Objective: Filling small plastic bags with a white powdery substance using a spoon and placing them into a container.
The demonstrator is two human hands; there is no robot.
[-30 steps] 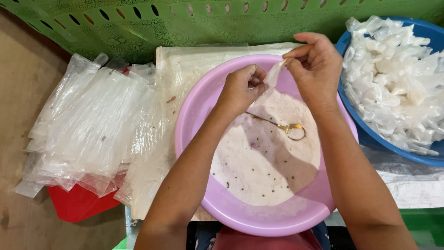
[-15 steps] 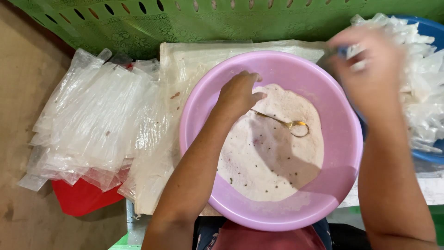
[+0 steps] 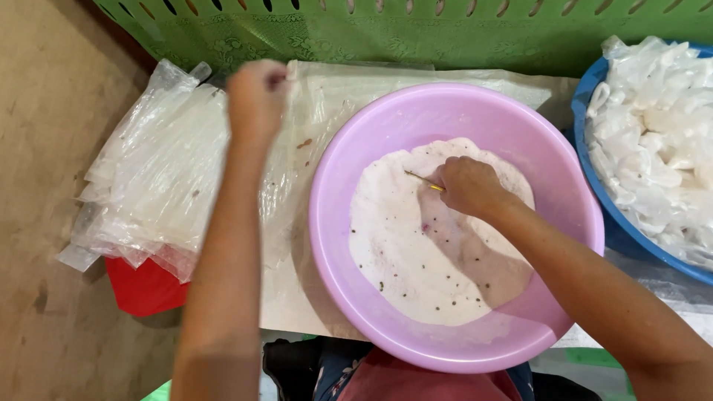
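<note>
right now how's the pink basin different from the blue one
The pink basin sits in the middle, fully in view; the blue basin is at the right edge, partly cut off. The pink basin holds loose white powder with dark specks, and the right hand is in it; the blue basin is heaped with small filled clear bags. Both are round plastic basins.

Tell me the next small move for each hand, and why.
Probably the left hand lifts one clear bag off the bag stack beneath it, since it hovers closed there, while the right hand scoops white powder with the spoon it grips.
</note>
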